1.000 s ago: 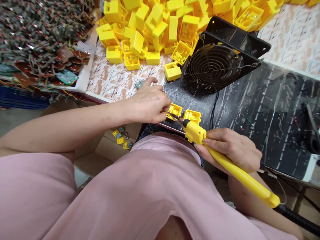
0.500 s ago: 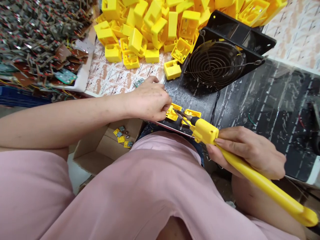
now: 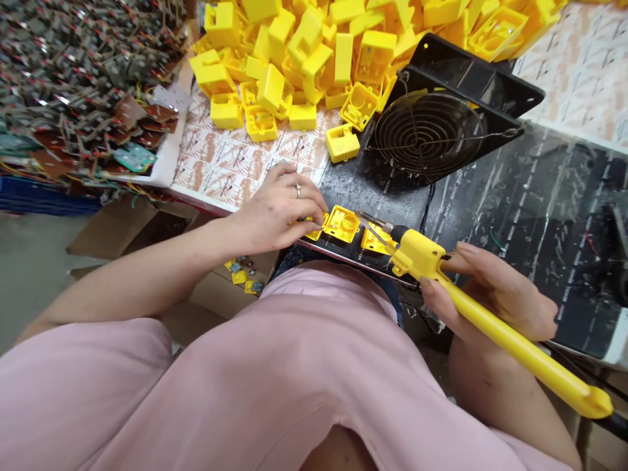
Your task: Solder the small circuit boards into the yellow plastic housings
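Left of the fan (image 3: 426,134) and nearer the person, the left hand (image 3: 275,212) curls its fingertips over the left case (image 3: 314,232); whether it pinches or only touches cannot be told. That case lies near the worktop (image 3: 515,196) edge, so a sideways nudge could tip it towards the carton (image 3: 210,294) below. On the fan's near side, the middle case (image 3: 342,224) sits open beside it, and a hasty finger could shove it askew.

Further right, below the fan, the right case (image 3: 375,241) lies partly under the tool (image 3: 419,252), whose metal tip could scratch or, if hot, melt the plastic should it dip. To the fan's lower right, the right hand (image 3: 510,294) grasps the tool's handle; a tug from its cable (image 3: 613,424) could swing the tip.
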### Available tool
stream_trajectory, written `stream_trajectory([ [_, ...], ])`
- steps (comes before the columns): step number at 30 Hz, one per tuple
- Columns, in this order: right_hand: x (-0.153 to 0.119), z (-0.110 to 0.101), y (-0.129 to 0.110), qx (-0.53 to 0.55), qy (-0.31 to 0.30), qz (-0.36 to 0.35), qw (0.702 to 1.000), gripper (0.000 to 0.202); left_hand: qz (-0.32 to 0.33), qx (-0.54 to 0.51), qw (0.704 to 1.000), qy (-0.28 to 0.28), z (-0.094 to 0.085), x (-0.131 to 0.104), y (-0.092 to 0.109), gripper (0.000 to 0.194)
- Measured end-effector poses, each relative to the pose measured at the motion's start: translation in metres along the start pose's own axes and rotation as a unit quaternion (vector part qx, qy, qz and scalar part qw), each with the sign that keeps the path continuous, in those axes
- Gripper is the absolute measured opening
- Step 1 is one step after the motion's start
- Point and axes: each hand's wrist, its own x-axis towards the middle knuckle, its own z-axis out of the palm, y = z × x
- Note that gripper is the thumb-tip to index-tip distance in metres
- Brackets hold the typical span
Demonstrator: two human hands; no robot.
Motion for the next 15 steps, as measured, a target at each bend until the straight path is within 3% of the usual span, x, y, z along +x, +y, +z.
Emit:
stream_trajectory([
  [5,0.011,0.008,-0.01,0.051,0.05,-0.056,0.996,0.057,-0.027,0.062,0.994,0.082,0.019,0.002,0.009,0.023],
  [9,0.011,0.013,-0.012,0.084,0.075,-0.049,0.992,0.042,-0.07,0.123,0.983,0.115,0.035,0.005,0.021,0.02],
  [12,0.003,0.013,-0.01,0.068,0.07,-0.02,0.995,0.05,-0.114,0.126,0.977,0.132,0.04,0.006,0.027,0.019],
  [15,-0.005,0.011,-0.008,0.036,0.095,0.025,0.995,0.059,-0.128,0.116,0.978,0.114,0.035,0.005,0.031,0.024],
])
